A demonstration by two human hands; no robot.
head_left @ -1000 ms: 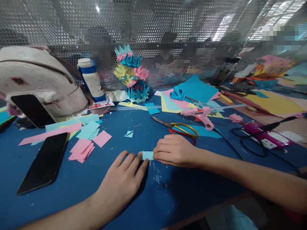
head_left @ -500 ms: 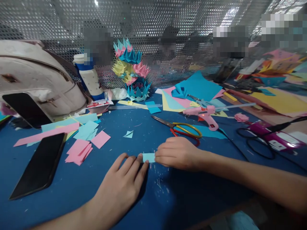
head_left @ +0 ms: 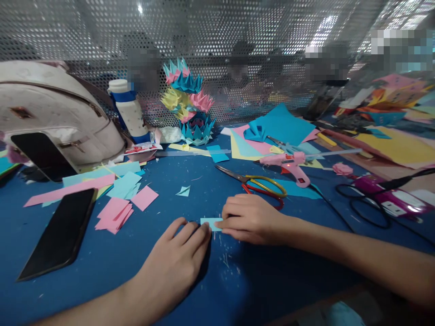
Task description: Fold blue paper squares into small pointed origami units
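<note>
A small light-blue paper piece (head_left: 211, 222) lies folded into a narrow strip on the blue table, between my two hands. The fingertips of my left hand (head_left: 180, 253) press on its left part, the fingers held close together. My right hand (head_left: 253, 218) grips the right end with its fingers curled in. Just behind my right hand rest scissors (head_left: 249, 180) with yellow and red handles. A small light-blue scrap (head_left: 184, 191) lies beyond the strip.
Pink squares (head_left: 115, 215), light-blue squares (head_left: 124, 184) and a black phone (head_left: 61, 235) lie at the left. A pink glue gun (head_left: 295, 166) with its cable is at the right. Behind stand a bottle (head_left: 131, 113), a backpack (head_left: 44, 113) and a folded-paper tower (head_left: 197, 129).
My left fingertips have shifted right along the light-blue strip, and its left end now shows. The right fingers have changed their hold slightly. The camera view has shifted a little.
</note>
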